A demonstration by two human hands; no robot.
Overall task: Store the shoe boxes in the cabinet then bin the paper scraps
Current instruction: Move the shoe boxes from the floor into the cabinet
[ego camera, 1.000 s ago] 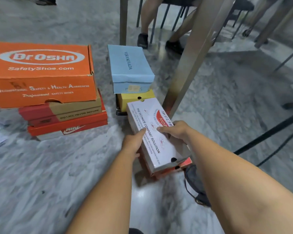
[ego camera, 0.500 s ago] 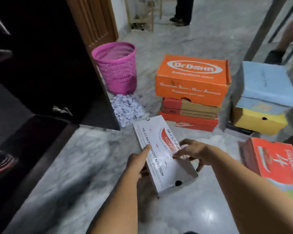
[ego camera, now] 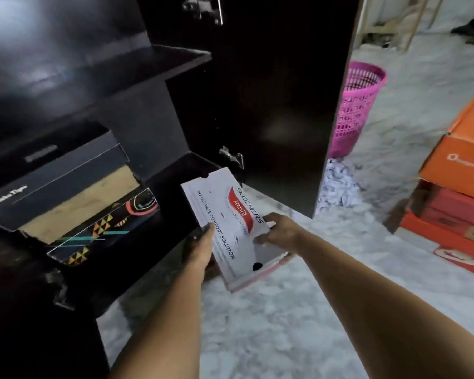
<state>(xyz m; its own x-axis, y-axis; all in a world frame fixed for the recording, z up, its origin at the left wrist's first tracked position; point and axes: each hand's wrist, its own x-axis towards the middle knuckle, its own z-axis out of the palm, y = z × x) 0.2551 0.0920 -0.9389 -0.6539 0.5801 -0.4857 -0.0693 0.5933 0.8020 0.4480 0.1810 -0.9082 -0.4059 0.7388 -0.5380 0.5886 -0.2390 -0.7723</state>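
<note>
Both hands hold a white rectangular cardboard shoe box [ego camera: 231, 228] with a red logo patch and black lettering on its lid. It is carried above the grey marbled floor [ego camera: 298, 324], its far end at the mouth of the lower compartment of the dark wooden cabinet [ego camera: 66, 64].

Left hand [ego camera: 201, 248]: flat along the box's left long side, fingers [ego camera: 209, 231] straight and pressed together against the edge. Right hand [ego camera: 281, 231]: grips the right long side, fingers curled round the edge, thumb on the lid.

Inside the cabinet's lower compartment: a dark navy shoe box with a tan side [ego camera: 63, 184], resting on a black shoe box with coloured geometric print [ego camera: 104, 228].

The dark cabinet door [ego camera: 285, 91] stands open to the right. Behind it: a pink plastic mesh basket [ego camera: 356, 105] and, just beside its base on the floor, a heap of white paper scraps [ego camera: 340, 187].

Far right: a stack of orange and red shoe boxes [ego camera: 454, 192] on the floor, well apart from the cabinet.
</note>
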